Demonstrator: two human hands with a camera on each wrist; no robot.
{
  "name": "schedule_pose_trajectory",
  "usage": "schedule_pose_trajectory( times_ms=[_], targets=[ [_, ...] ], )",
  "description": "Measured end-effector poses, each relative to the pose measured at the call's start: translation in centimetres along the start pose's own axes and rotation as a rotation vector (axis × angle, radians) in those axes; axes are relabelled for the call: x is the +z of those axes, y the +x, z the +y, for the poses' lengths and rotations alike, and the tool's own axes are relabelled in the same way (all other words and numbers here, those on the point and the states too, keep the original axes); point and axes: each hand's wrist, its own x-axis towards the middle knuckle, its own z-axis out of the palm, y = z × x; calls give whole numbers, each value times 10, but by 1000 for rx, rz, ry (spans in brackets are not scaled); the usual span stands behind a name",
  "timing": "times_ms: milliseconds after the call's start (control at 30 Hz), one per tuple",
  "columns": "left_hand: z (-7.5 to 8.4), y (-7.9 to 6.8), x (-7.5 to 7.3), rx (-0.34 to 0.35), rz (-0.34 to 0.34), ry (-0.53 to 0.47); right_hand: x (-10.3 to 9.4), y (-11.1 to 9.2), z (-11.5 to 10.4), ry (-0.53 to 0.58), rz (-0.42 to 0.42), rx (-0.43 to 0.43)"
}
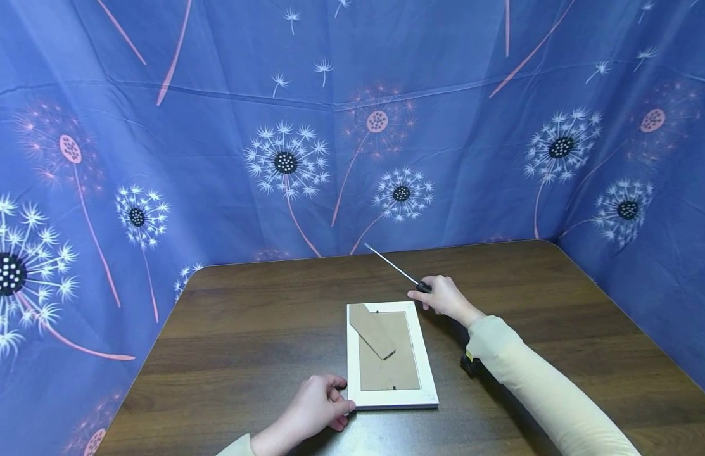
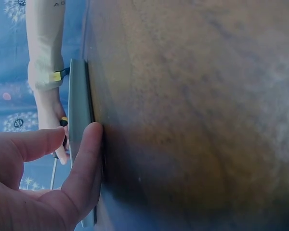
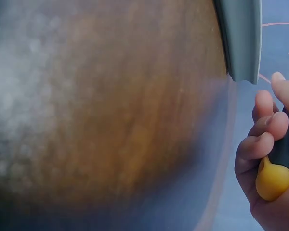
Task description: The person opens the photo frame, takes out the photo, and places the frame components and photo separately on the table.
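A white picture frame (image 1: 428, 380) lies face down on the table, its brown backing board and angled stand leg (image 1: 375, 332) facing up. At its near left corner, my left hand (image 1: 315, 405) holds the edge between thumb and bent fingers; the left wrist view shows the fingers against the frame's side (image 2: 79, 106). Beyond the far right corner, my right hand (image 1: 446, 296) grips a screwdriver (image 1: 393, 266) by its black and yellow handle (image 3: 275, 180). The long thin shaft points away to the far left, above the table, apart from the frame.
The brown wooden table (image 1: 244, 335) has rounded far corners. A blue cloth (image 1: 215, 158) with dandelion prints hangs behind it and along both sides. A black strap piece with a yellow tag (image 1: 469, 362) sits on the right sleeve's cuff.
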Motion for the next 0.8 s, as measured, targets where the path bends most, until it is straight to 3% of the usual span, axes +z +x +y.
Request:
schedule_pose_trajectory(
  times_ms=[400, 800],
  targets=[
    [0, 0, 1, 3, -5, 2, 5, 4, 3, 19, -139, 11],
    [-1, 1, 2, 5, -4, -7, 1, 1, -9, 39, -187, 1]
  ],
)
